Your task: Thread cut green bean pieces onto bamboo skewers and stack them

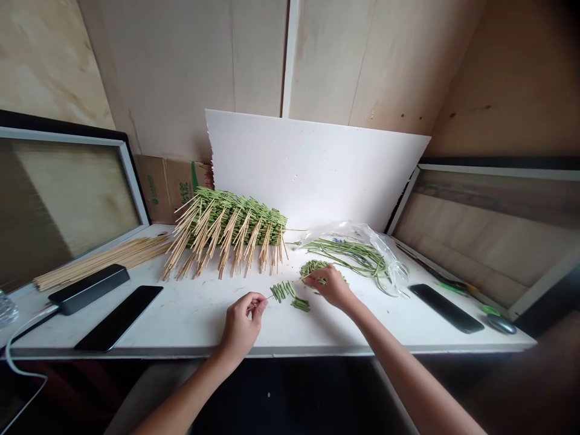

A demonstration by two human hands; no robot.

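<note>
My left hand [243, 321] pinches the near end of a thin skewer. A row of short cut green stem pieces [283, 291], like garlic scapes, is threaded crosswise on it, above the table. At the far end my right hand [331, 285] is closed, its fingertips on the light bamboo skewer tip [301, 279]. Whether it is one skewer or two I cannot tell. Just below lies a small bundle of cut pieces [301, 304]. A pile of cut pieces [313, 266] sits behind my right hand and is partly hidden by it.
Finished skewers [235, 226] are stacked at the back left beside loose bamboo skewers [109, 258]. Long green stems [357, 257] lie by a clear plastic bag [389, 257]. A black box [90, 289], a dark phone [120, 317] and a dark slab [446, 308] lie on the white table [194, 335].
</note>
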